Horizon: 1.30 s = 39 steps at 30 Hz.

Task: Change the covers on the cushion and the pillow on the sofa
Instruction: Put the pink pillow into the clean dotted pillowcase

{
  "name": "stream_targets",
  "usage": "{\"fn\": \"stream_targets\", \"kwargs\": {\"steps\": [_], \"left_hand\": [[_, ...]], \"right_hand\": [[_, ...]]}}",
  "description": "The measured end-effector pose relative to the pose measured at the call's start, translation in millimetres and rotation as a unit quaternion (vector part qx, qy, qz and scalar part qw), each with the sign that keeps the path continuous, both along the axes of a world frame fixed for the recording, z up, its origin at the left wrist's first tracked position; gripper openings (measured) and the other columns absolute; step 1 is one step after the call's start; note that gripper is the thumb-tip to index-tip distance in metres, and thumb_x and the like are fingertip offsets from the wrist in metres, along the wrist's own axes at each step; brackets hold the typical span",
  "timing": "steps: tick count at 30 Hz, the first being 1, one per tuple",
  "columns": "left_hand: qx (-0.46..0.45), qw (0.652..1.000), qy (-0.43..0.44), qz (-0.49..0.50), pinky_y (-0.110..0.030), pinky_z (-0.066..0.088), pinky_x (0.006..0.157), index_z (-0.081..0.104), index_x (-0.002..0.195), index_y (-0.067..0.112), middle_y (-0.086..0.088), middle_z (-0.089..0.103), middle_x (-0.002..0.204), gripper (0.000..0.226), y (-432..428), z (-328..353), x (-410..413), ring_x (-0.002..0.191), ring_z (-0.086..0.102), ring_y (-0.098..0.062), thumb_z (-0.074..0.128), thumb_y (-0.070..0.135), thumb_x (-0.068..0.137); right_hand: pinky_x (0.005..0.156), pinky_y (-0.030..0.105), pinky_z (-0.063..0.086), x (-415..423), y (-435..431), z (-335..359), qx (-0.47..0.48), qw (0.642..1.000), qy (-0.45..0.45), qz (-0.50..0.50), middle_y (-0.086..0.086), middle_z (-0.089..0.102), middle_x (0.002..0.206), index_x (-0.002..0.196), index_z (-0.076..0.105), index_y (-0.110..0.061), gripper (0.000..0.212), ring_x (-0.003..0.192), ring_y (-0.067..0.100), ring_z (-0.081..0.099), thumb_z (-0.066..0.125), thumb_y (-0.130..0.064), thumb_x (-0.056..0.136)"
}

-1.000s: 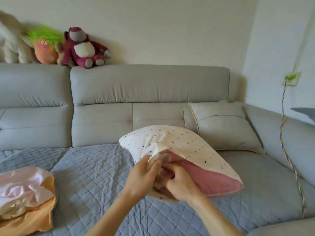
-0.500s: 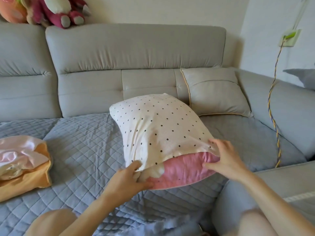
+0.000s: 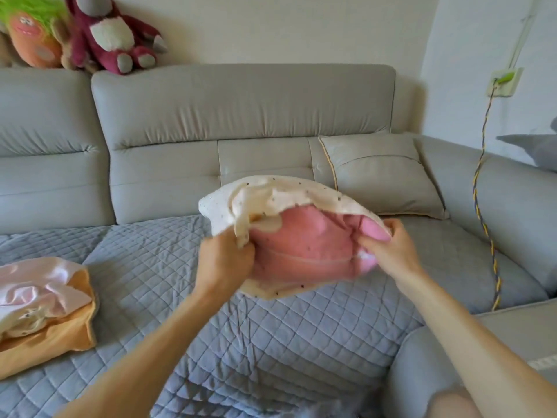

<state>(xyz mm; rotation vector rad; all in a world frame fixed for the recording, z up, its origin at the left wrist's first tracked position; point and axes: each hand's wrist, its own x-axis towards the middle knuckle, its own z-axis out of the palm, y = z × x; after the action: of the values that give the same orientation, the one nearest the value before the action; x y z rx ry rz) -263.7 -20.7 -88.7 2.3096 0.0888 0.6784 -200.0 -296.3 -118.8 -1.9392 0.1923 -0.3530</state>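
Soft, even daylight fills the room, its source out of view. The right wall (image 3: 482,40) is the brightest surface, almost washed out. Shadows are faint: a pale one lies on the quilted seat cover (image 3: 150,267) beneath the raised dotted cover (image 3: 271,191). A small sheen sits on the sofa backrest (image 3: 223,171). The left hand (image 3: 224,260), right hand (image 3: 388,248) and cover are smeared by blur. The wide lens bows the backrest and stretches the plush toys (image 3: 111,37) in the corner.
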Motion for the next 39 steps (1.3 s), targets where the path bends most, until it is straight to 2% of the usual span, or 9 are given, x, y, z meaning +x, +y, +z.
{"fn": "stream_targets", "kwargs": {"steps": [5,9,13,17,19,22,26,33,39], "left_hand": [[0.012,0.985,-0.163,0.055,-0.040,0.048,0.067,0.065,0.081,0.010,-0.008,0.066,0.068,0.018,33.2,92.7,40.7,0.072,0.060,-0.037,0.047,0.013,0.080],[-0.117,0.973,-0.183,0.084,-0.035,0.047,0.063,0.061,0.077,0.015,0.002,0.062,0.068,0.019,61.4,155.3,79.3,0.077,0.062,-0.030,0.049,0.001,0.075],[-0.131,0.967,-0.193,0.103,-0.041,0.046,0.066,0.048,0.085,0.011,0.002,0.060,0.085,0.017,78.8,208.2,94.6,0.083,0.057,-0.033,0.046,-0.002,0.074],[-0.053,0.973,-0.215,0.070,-0.043,0.045,0.084,0.039,0.120,0.016,-0.001,0.050,0.114,0.033,67.2,200.1,87.3,0.099,0.053,-0.031,0.049,0.010,0.088],[0.111,0.962,-0.248,0.040,-0.049,0.039,0.097,0.037,0.134,0.025,-0.007,0.046,0.128,0.051,62.1,173.5,87.7,0.118,0.045,-0.033,0.054,0.040,0.088],[0.436,0.862,-0.256,0.048,-0.068,0.018,0.111,0.042,0.143,0.034,-0.010,0.027,0.157,0.085,55.8,148.2,96.4,0.145,0.022,-0.037,0.063,0.072,0.070],[0.483,0.839,-0.246,0.054,-0.074,0.010,0.110,0.029,0.150,0.043,-0.010,0.010,0.164,0.103,41.2,168.5,109.0,0.148,0.006,-0.044,0.069,0.076,0.061],[0.523,0.831,-0.185,0.032,-0.068,0.014,0.112,-0.007,0.149,0.052,-0.003,0.000,0.162,0.108,-0.9,218.5,118.6,0.147,0.008,-0.040,0.057,0.083,0.067],[0.492,0.854,-0.148,-0.087,-0.049,0.045,0.094,0.019,0.144,0.055,0.009,0.045,0.141,0.077,-42.1,246.7,103.8,0.119,0.053,-0.028,0.055,0.070,0.077]], "right_hand": [[0.048,0.024,0.039,37.3,29.2,97.5,0.300,0.950,-0.082,0.026,0.001,0.063,0.081,0.088,0.056,-0.020,0.025,0.063,0.016,0.057,0.078,-0.031,0.081],[0.040,0.017,0.035,57.8,60.4,184.3,0.438,0.891,-0.096,0.070,-0.004,0.057,0.061,0.077,0.061,-0.021,0.017,0.047,0.007,0.048,0.061,-0.020,0.093],[0.049,0.020,0.043,71.8,86.0,247.1,0.395,0.892,-0.196,0.102,-0.005,0.055,0.065,0.077,0.060,-0.022,0.023,0.055,0.008,0.050,0.052,-0.022,0.098],[0.076,0.035,0.050,86.3,96.6,242.2,0.183,0.952,-0.240,0.050,-0.004,0.070,0.079,0.070,0.068,-0.023,0.024,0.082,0.020,0.064,0.059,-0.030,0.090],[0.079,0.031,0.045,85.8,102.6,221.0,0.124,0.962,-0.233,0.074,-0.006,0.067,0.087,0.079,0.067,-0.024,0.016,0.086,0.015,0.060,0.060,-0.024,0.093],[0.077,0.010,0.042,84.6,111.4,196.4,-0.001,0.958,-0.270,0.092,-0.007,0.056,0.114,0.101,0.059,-0.028,0.017,0.085,-0.004,0.055,0.066,-0.018,0.090],[0.095,0.019,0.037,82.6,110.7,179.5,-0.096,0.945,-0.312,0.038,-0.004,0.041,0.136,0.107,0.053,-0.029,0.031,0.119,0.006,0.046,0.073,-0.027,0.084],[0.079,0.043,0.055,83.0,88.9,192.2,-0.001,0.991,-0.114,-0.063,0.008,0.060,0.103,0.113,0.046,-0.007,0.032,0.086,0.029,0.064,0.053,-0.032,0.095],[0.068,0.034,0.059,71.2,69.8,240.2,0.168,0.972,-0.158,0.050,0.011,0.066,0.092,0.097,0.061,-0.010,0.021,0.075,0.022,0.065,0.042,-0.020,0.101]]}}
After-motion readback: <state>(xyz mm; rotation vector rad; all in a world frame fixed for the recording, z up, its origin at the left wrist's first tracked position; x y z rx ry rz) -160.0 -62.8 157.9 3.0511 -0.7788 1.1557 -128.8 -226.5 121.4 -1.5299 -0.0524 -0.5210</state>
